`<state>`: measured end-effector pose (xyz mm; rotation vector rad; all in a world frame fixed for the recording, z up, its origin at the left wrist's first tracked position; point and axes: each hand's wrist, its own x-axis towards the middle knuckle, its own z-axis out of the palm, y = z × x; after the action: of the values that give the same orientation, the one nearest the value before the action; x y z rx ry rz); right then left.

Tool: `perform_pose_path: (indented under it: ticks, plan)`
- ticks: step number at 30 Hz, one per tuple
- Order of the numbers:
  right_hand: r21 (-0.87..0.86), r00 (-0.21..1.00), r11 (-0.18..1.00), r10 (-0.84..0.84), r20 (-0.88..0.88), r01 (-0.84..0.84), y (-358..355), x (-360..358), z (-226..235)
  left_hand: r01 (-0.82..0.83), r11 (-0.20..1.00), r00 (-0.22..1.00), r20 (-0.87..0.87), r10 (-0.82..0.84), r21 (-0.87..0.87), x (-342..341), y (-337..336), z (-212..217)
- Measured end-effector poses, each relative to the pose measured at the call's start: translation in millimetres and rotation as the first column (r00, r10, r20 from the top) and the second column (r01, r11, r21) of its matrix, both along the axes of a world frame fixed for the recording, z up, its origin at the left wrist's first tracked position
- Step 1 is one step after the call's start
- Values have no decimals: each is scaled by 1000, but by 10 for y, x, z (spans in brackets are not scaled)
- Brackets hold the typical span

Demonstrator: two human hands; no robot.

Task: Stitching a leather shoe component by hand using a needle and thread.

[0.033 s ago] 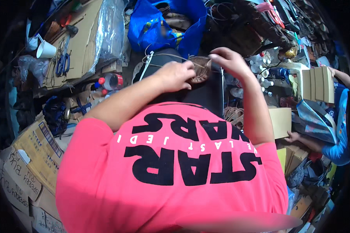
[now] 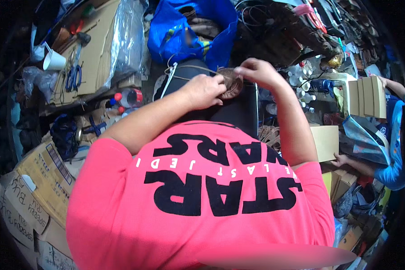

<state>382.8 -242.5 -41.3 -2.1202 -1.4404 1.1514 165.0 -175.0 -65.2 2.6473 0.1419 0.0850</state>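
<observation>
A brown leather shoe (image 2: 231, 85) with a gathered, puckered edge rests over my dark-clad lap. My left hand (image 2: 204, 91) is closed on its left side, fingers curled against the leather. At the shoe's far right edge, the thumb and fingertips of my right hand (image 2: 258, 73) come together; whatever they pinch is too small to make out. A thin tan cord (image 2: 195, 67) loops from the left over my knee toward the shoe and passes by my left fingers. Most of the shoe's left side is hidden behind that hand.
Beyond my knees stands a blue bag (image 2: 166, 40) holding brown pieces. Flat cardboard (image 2: 96, 58) with blue-handled scissors (image 2: 74, 77) lies left, near a white cup (image 2: 54, 60). To the right are several bottles (image 2: 303, 96) and a co-worker's blue sleeve (image 2: 391, 153) beside boxes.
My right hand has moved left and slightly nearer, down onto the shoe's edge, its fingertips closing together. My left hand stays about where it was.
</observation>
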Motion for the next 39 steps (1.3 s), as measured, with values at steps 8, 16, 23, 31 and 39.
perform_pose_path:
  ticks: [8, 16, 23, 31, 39]
  plan:
    - [-142, 942, 980, 86, -324, -138, -323, -31, -209, -16, 997, 1000, 5, 16, -82, -86, -65, -22]
    - [230, 972, 972, -102, 213, 52, -420, -470, 203, -238, 919, 937, 174, 302, -315, 69, 65, 49]
    - [420, 946, 892, 24, 322, -166, -689, -492, 190, -169, 945, 984, 4, 177, -281, -13, 409, -47]
    - [462, 891, 865, -43, 452, -193, -902, -542, -2, -261, 884, 933, 135, 335, -387, -233, 228, 99]
    - [399, 979, 917, -101, 175, 24, -981, -515, -165, -350, 937, 909, 238, 344, -16, -81, -8, -126]
